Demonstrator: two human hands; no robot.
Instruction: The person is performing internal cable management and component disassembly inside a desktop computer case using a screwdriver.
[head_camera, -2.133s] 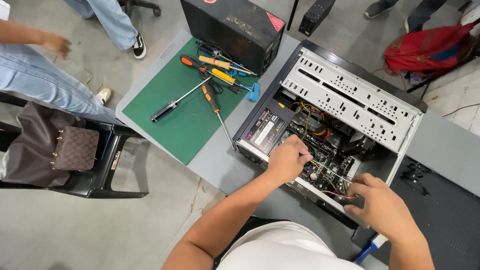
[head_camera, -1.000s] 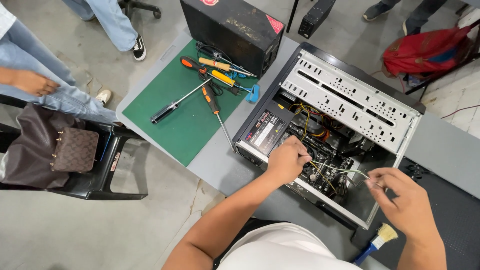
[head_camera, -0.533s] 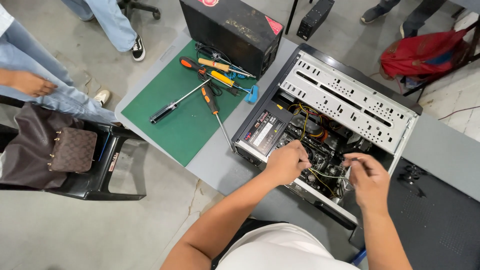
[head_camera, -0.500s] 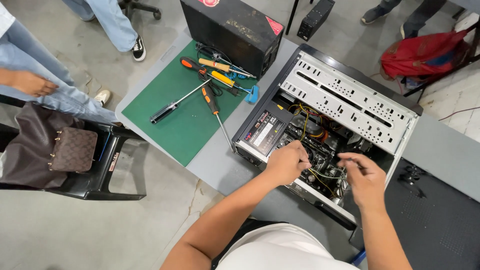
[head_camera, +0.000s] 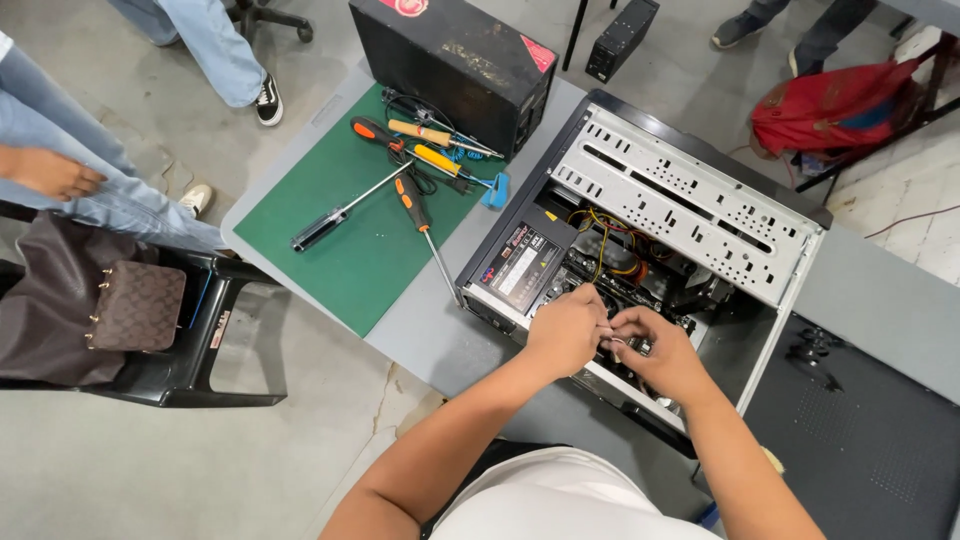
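Both hands worked inside one open computer case (head_camera: 690, 190) lying on the grey table (head_camera: 880, 290): the left hand (head_camera: 565, 330) and right hand (head_camera: 655, 350) met, fingers pinched together on a small connector (head_camera: 612, 342) above the motherboard. Four screwdrivers (head_camera: 415, 205) lay on one green mat (head_camera: 350, 230), beside one black box (head_camera: 450, 60).

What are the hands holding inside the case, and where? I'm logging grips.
Left hand and right hand pinch something small together inside the open computer case; what it is cannot be told.
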